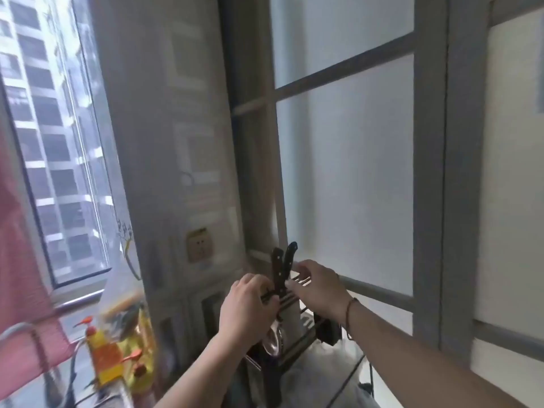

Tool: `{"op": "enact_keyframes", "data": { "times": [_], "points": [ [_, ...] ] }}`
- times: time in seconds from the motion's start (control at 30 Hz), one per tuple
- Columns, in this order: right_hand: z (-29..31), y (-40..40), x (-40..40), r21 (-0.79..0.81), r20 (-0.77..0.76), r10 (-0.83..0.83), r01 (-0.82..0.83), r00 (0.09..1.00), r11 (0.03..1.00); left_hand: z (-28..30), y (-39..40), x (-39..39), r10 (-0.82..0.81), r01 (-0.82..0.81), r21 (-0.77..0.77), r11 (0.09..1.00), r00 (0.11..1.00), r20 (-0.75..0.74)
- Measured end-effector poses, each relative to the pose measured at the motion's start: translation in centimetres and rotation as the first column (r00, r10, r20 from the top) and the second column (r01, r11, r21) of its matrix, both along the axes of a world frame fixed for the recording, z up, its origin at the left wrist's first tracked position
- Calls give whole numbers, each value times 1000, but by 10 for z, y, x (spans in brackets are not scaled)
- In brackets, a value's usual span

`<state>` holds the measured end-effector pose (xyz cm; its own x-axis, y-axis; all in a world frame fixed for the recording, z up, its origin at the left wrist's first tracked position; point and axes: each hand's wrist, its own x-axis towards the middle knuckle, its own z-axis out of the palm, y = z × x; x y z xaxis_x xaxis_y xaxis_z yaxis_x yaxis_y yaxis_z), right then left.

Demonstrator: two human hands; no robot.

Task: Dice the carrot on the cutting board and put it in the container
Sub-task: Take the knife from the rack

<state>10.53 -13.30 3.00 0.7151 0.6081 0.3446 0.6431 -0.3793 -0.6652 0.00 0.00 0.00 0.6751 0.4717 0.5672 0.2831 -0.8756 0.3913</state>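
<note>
Two dark knife handles (pixel 282 267) stand upright in a rack (pixel 297 312) at the foot of the window frame, crossing slightly near their tops. I see my left hand (pixel 250 304) at the rack's left side, fingers curled and pressed onto a dark piece at the base of the handles; whether it pinches that piece I cannot tell through the motion blur. My right hand (pixel 319 287) is just right of the handles, fingers bent with the tips near the rack's metal bars, apparently touching nothing firmly; I cannot tell its exact grip either. A thin cord bracelet (pixel 350 309) circles the right wrist.

Neither carrot, cutting board nor container appears in this view, so their places relative to the hands cannot be given.

No writing is legible. A beige wall socket (pixel 200 245) sits on the tiled column left of the rack; its face bears no readable mark.

At lower left, on the surface, a yellow pump bottle (pixel 103 351) with an orange band stands beside a larger yellow bottle (pixel 144 334); both are blurred and their labels unreadable. A shiny metal utensil (pixel 272 340) hangs below the left hand.
</note>
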Motion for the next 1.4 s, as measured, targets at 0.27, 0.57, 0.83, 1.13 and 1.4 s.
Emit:
{"op": "enact_keyframes", "data": {
  "times": [0.27, 0.57, 0.83, 1.13, 1.4],
  "points": [
    [-3, 67, 16, 70, -104, -14, 21, 994, 997, -16, 28, 19, -66, 62, -66, 996, 996, -58],
    [31, 59, 41, 361, -90, -51, 80, 995, 929, -11, 33, 40, -129, 135, -60, 989, 987, 101],
    [106, -30, 30, 619, 103, -96, 12, 990, 785, 30, -15, 70, -267, 271, 49, 961, 874, 405],
    [55, -235, 3, 560, -36, -146, 141, 989, 816, 26, -132, 80, -617, 353, 557, 751, 675, 405],
    [-4, -395, -31, -653, 293, -242, 378, 925, 656, -66, -274, 90, -786, 593, 609, 526, 613, 82]
  ]
}}
